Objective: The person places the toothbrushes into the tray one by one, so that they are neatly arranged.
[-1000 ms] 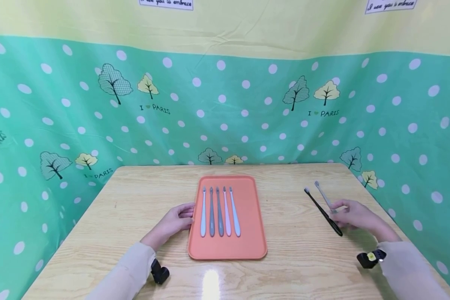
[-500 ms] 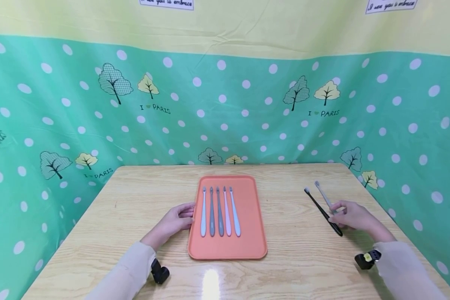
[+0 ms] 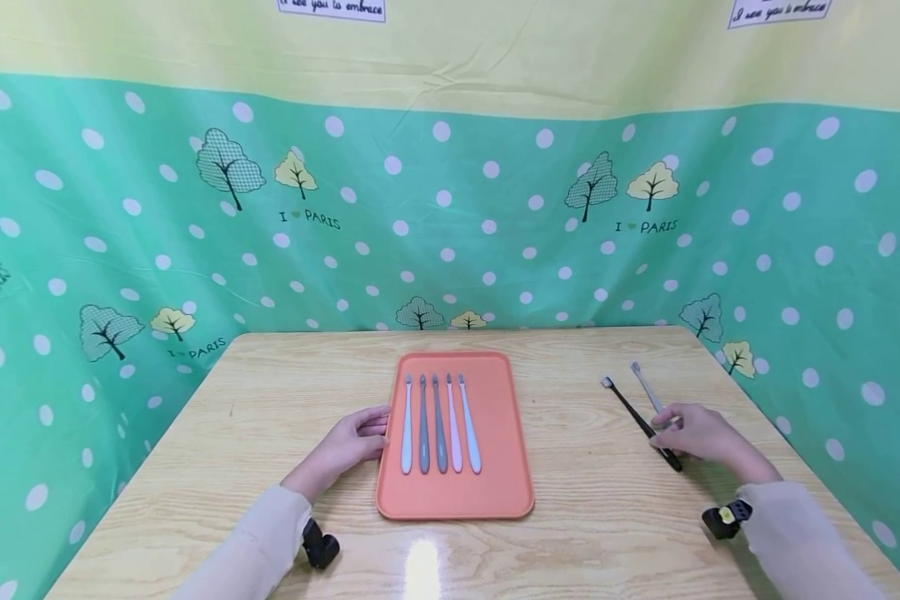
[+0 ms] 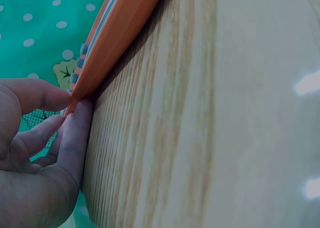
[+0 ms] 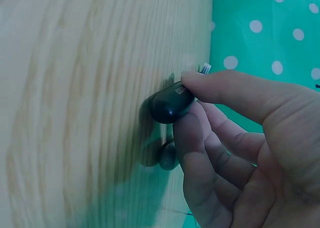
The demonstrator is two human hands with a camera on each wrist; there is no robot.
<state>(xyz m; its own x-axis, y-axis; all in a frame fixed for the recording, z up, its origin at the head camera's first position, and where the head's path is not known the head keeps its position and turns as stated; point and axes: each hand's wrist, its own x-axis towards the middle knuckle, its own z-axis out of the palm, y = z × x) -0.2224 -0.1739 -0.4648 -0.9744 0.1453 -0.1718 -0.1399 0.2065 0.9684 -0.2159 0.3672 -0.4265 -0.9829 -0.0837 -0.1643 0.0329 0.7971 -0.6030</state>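
My left hand [image 3: 351, 439] holds the left edge of an orange-pink tray [image 3: 453, 500]. In the left wrist view the thumb lies over the tray rim [image 4: 107, 52] with fingers beneath. Several toothbrushes, light blue, grey and pink, lie side by side on the tray, heads to the back. At the right, my right hand [image 3: 696, 432] pinches a black toothbrush [image 3: 630, 408] between thumb and fingers; in the right wrist view its rounded handle end [image 5: 167, 107] sticks out over the wood. A grey toothbrush [image 3: 647, 386] lies just behind, its handle partly hidden by the hand.
A wood-grain table [image 3: 570, 533] carries everything. Behind it and along both sides hangs a green polka-dot cloth [image 3: 495, 192]. Each wrist wears a small black camera, such as the right camera [image 3: 720, 522].
My right hand has shifted slightly left and now pinches the black toothbrush, whose head has moved a little left and up in the view. The left hand, tray and its toothbrushes stay put.
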